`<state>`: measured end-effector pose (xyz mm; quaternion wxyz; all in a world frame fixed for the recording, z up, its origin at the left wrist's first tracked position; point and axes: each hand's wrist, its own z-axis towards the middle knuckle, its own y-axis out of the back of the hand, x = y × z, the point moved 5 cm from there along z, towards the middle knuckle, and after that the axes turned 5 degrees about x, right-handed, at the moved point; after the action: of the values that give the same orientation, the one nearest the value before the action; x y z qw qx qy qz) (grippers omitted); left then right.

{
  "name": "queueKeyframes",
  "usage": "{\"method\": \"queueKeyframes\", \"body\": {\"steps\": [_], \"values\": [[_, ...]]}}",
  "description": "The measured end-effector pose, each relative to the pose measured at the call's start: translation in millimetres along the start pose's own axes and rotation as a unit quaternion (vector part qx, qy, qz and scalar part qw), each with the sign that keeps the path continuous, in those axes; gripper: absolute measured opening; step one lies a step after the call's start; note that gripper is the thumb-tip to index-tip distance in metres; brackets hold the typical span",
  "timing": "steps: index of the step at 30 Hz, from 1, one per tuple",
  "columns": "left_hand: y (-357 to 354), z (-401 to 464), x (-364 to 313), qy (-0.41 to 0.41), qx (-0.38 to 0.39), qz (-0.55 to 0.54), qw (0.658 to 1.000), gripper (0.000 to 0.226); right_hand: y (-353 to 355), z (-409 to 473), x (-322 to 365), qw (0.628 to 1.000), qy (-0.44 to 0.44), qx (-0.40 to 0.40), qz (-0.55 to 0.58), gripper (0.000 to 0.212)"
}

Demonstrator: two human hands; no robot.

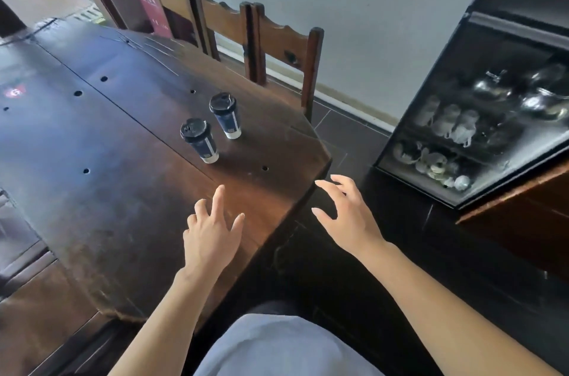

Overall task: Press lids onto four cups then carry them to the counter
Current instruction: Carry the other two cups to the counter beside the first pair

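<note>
Left hand (212, 234): empty, fingers spread, palm down, reaching out above the table (123, 191) near its front corner; whether it touches the wood cannot be told

Right hand (348, 215): empty, fingers loosely curled and apart, held out past the table's edge over the dark floor (354, 283), nothing in it

Near cup (200, 140): tall paper cup, dark blue wall with a pale panel, white band at the base, black domed lid seated on top; stands upright on the table, beyond the left hand and well apart from it

Far cup (226, 115): same make, same black lid on, upright; just beside the near cup, a little further back and to the right, the two not touching

Table: dark brown wood, worn and scratched, several small round holes in the top, a seam running along it

Chairs (277, 37): wooden, high backs, ranged along the far side of the table against a pale wall

Cabinet (480, 117): black frame, glass front, at right; shelves hold pale and silvery tea ware, blurred

Shirt (277, 348): pale, at the bottom of the view
</note>
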<state>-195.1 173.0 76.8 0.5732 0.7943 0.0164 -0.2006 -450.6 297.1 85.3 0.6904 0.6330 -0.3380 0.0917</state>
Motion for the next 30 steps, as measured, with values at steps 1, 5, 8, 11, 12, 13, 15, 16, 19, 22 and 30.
{"method": "queueKeyframes", "body": {"steps": [1, 5, 8, 11, 12, 13, 15, 16, 19, 22, 30], "values": [[-0.3, 14.9, -2.9, 0.012, -0.001, -0.012, 1.000, 0.073, 2.3, 18.8, -1.6, 1.000, 0.008, 0.008, -0.004, 0.052], [4.3, 66.0, -9.5, 0.076, -0.006, -0.053, 0.996, 0.073, 13.7, 92.3, -7.5, 0.998, 0.029, 0.054, -0.025, 0.053], [10.3, 97.6, -15.0, 0.097, -0.021, -0.069, 0.993, 0.072, 18.2, 149.8, -9.7, 0.993, 0.060, 0.085, -0.048, 0.053], [15.8, 124.4, -18.7, 0.125, -0.018, -0.059, 0.990, 0.072, 16.9, 199.5, -6.8, 0.990, 0.076, 0.112, -0.048, 0.053], [17.9, 130.4, -19.7, 0.135, -0.018, -0.058, 0.989, 0.072, 14.8, 212.9, -4.5, 0.988, 0.084, 0.122, -0.047, 0.053], [20.0, 134.7, -20.7, 0.145, -0.020, -0.058, 0.988, 0.072, 11.6, 224.9, -1.3, 0.985, 0.095, 0.134, -0.047, 0.053], [23.1, 140.4, -22.7, 0.164, -0.023, -0.062, 0.984, 0.071, 3.9, 246.7, 5.6, 0.978, 0.123, 0.158, -0.051, 0.053], [23.8, 142.6, -23.2, 0.178, -0.024, -0.066, 0.982, 0.071, -0.1, 257.8, 9.0, 0.974, 0.137, 0.170, -0.054, 0.053], [21.5, 147.3, -25.9, 0.224, -0.032, -0.075, 0.971, 0.070, -13.6, 294.3, 17.9, 0.959, 0.185, 0.205, -0.066, 0.053], [18.4, 151.7, -28.7, 0.271, -0.041, -0.080, 0.958, 0.067, -27.5, 331.2, 23.5, 0.939, 0.233, 0.240, -0.076, 0.053], [22.2, 179.4, -36.8, 0.340, -0.109, -0.163, 0.920, 0.057, -55.3, 430.6, 43.0, 0.892, 0.323, 0.304, -0.085, 0.052]]}}
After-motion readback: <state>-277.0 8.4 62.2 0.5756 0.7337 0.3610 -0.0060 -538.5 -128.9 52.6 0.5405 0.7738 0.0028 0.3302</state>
